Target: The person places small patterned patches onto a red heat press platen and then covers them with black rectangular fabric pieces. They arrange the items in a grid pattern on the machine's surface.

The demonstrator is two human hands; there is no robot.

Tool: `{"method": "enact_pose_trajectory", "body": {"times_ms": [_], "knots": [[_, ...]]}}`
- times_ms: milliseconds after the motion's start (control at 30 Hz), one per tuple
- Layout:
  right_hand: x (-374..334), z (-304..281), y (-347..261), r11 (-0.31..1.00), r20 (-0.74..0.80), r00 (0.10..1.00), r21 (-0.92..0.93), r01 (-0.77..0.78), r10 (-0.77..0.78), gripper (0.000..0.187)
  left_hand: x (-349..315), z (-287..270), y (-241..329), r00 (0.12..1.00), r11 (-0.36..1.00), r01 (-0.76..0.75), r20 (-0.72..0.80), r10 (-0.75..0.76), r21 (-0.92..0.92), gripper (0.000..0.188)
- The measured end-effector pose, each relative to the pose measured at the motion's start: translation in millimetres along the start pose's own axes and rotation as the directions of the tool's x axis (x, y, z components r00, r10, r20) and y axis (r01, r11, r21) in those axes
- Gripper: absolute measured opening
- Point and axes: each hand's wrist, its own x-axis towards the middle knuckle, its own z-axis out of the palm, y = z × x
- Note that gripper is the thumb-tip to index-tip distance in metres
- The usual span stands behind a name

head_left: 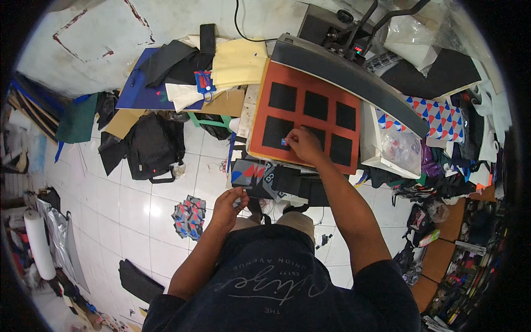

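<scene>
My right hand (303, 145) reaches over the orange-red pad (298, 74) of a heat press. Its fingertips pinch a small blue-and-white label (284, 141) at the near-left black square (275, 128). Several black fabric squares (282, 97) lie in rows on the pad. Lower and to the left, my left hand (229, 206) is closed, with a small pale bit showing at its fingers; what it is I cannot make out. Just beyond that hand lies a grey piece with red and blue print (247, 172), beside black pieces (287, 180).
The press's dark upper plate (345, 83) is swung up behind the pad. A white box (390, 149) holding a clear plastic bag stands at its right. Printed pieces (189, 217) are piled on the tiled floor at left, near a black bag (156, 146). Yellow cloth (238, 62) lies farther back.
</scene>
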Motion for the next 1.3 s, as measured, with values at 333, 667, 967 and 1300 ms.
{"method": "enact_pose_trajectory", "body": {"times_ms": [333, 667, 967, 1300], "knots": [[-9, 9, -1, 1.0, -0.13, 0.991, 0.003, 0.026, -0.025, 0.019, 7, 7, 5, 0.999, 0.999, 0.021, 0.031, -0.022, 0.026, 0.024], [-13, 12, -3, 0.999, -0.167, 0.985, -0.028, 0.032, -0.036, 0.017, 15, 4, 2, 0.998, 0.997, 0.057, 0.01, -0.058, 0.06, 0.023], [-14, 15, -3, 0.999, -0.181, 0.983, -0.032, 0.021, -0.026, 0.017, 12, 5, 0, 0.998, 0.996, 0.062, 0.013, -0.063, 0.07, 0.024], [-15, 15, -8, 0.997, -0.225, 0.973, -0.057, 0.047, -0.059, 0.016, 17, -1, -5, 0.997, 0.996, 0.072, 0.02, -0.073, 0.059, 0.024]]}}
